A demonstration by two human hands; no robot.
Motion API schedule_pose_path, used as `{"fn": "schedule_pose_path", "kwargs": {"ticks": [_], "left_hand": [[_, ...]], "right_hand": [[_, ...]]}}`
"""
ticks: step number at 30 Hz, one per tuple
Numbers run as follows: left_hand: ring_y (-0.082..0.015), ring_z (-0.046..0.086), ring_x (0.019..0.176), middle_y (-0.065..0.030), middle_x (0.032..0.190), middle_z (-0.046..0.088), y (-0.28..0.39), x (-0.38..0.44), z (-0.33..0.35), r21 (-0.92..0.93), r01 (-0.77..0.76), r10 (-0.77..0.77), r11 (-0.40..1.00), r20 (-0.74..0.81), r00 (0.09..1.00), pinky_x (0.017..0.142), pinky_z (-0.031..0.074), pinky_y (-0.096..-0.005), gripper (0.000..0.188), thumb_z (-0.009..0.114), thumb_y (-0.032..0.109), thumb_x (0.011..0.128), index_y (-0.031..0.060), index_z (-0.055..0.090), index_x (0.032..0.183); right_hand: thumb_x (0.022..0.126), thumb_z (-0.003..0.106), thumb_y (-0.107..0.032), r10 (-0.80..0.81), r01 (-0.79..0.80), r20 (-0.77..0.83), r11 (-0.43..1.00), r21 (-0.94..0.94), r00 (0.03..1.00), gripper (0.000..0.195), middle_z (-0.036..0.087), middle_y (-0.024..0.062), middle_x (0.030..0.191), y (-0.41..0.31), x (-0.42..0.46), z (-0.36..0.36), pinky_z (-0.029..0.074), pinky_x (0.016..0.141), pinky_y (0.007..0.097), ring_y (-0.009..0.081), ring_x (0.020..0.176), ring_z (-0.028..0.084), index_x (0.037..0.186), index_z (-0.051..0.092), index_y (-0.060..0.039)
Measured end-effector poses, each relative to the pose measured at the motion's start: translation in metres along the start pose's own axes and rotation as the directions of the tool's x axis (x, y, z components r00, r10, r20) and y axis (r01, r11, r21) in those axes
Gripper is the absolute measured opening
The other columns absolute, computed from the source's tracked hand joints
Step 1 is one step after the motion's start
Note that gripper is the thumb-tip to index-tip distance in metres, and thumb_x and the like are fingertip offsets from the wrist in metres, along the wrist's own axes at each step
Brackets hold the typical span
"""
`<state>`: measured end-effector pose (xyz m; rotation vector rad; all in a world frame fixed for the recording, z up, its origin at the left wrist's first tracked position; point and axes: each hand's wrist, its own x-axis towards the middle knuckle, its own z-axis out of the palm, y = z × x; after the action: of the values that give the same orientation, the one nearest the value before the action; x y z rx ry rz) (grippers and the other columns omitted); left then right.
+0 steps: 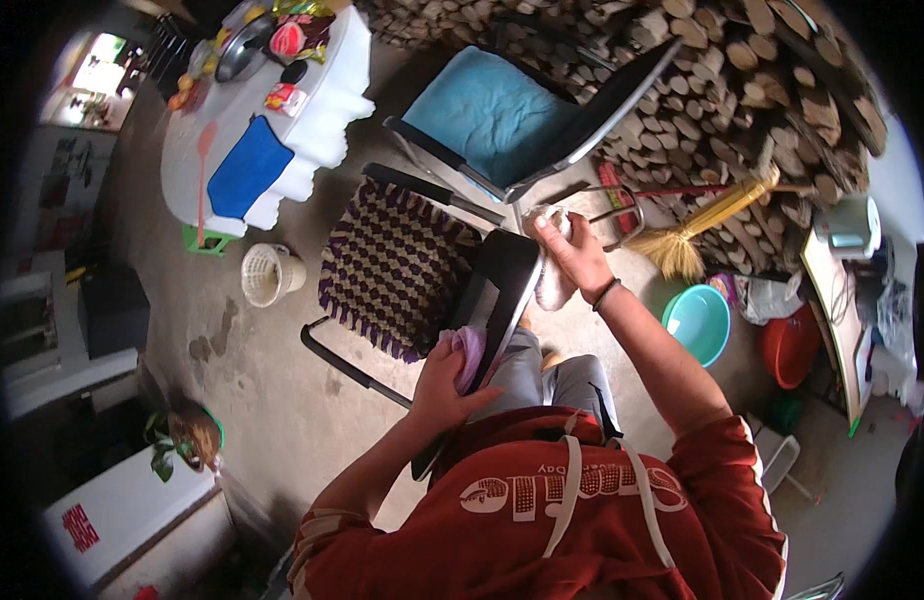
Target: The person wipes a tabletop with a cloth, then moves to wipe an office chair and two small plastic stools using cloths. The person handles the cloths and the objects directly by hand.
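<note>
My left hand [445, 386] presses a folded pinkish-purple cloth [472, 352] against the black backrest [499, 281] of a metal-framed chair. Over that chair's seat lies a woven purple-and-cream cushion [398, 270] with a fringed edge. On the backrest's other side, my right hand [582, 255] grips a bunched whitish cloth [555, 285] that hangs below the fingers. A second chair, with a light-blue padded seat [495, 112], stands just beyond the first.
A table with a white cover [319, 112] holds a blue cloth [250, 166], a pink fly swatter [203, 172] and a metal bowl [244, 49]. A white basket [270, 276], a straw broom [679, 244] and a turquoise basin [698, 324] are on the floor. Firewood [657, 127] is stacked behind.
</note>
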<state>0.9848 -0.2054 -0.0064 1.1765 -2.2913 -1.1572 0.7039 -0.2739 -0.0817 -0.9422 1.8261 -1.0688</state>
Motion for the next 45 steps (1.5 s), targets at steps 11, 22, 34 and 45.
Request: {"fn": "schedule_pose_path", "kwargs": {"ticks": [11, 22, 34, 45], "left_hand": [[-0.0412, 0.064, 0.097, -0.0264, 0.100, 0.066, -0.214, -0.189, 0.008, -0.185, 0.926, -0.706, 0.330, -0.699, 0.111, 0.085, 0.050, -0.0433, 0.039, 0.060, 0.019, 0.077, -0.0031, 0.059, 0.110], [-0.0207, 0.061, 0.081, -0.0100, 0.091, 0.068, -0.346, -0.202, 0.085, -0.808, 0.573, -0.988, 0.138, -0.153, 0.022, 0.073, 0.049, -0.0346, 0.052, 0.087, 0.033, 0.065, -0.0047, 0.066, 0.093], [-0.0193, 0.055, 0.054, -0.0054, 0.065, 0.057, -0.430, -0.196, -0.027, -0.966, 0.249, -0.991, 0.066, -0.034, 0.130, 0.052, 0.046, -0.0309, 0.017, 0.070, 0.004, 0.072, 0.0061, 0.054, 0.078], [-0.0193, 0.059, 0.063, -0.0066, 0.076, 0.059, -0.442, -0.190, -0.047, -0.833, 0.512, -0.974, 0.209, -0.223, 0.035, 0.059, 0.049, -0.0332, 0.022, 0.068, 0.006, 0.076, 0.0047, 0.056, 0.094]], "right_hand": [[0.086, 0.070, -0.023, 0.384, -0.828, 0.849, 0.551, 0.105, 0.363, 0.031, 0.068, 0.0083, 0.099, -0.031, 0.044, 0.004, 0.055, 0.079, 0.0356, 0.0207, 0.087, 0.066, 0.109, 0.062, -0.0035], [0.082, 0.059, -0.032, 0.436, -0.871, 0.844, 0.485, 0.073, 0.313, 0.048, 0.067, 0.0118, 0.111, -0.026, 0.032, -0.004, 0.053, 0.085, 0.0523, 0.0289, 0.098, 0.066, 0.123, 0.058, -0.0075], [0.084, 0.058, -0.023, 0.228, -0.833, 0.826, 0.360, 0.421, 0.516, 0.050, 0.067, 0.0175, 0.109, -0.036, -0.004, 0.033, 0.055, 0.087, 0.0388, 0.0260, 0.094, 0.068, 0.124, 0.054, 0.0051], [0.082, 0.062, -0.016, 0.273, -0.791, 0.767, 0.411, 0.452, 0.580, 0.044, 0.068, 0.0130, 0.102, -0.051, -0.002, 0.062, 0.057, 0.081, 0.0365, 0.0214, 0.087, 0.069, 0.120, 0.056, 0.0030]]}}
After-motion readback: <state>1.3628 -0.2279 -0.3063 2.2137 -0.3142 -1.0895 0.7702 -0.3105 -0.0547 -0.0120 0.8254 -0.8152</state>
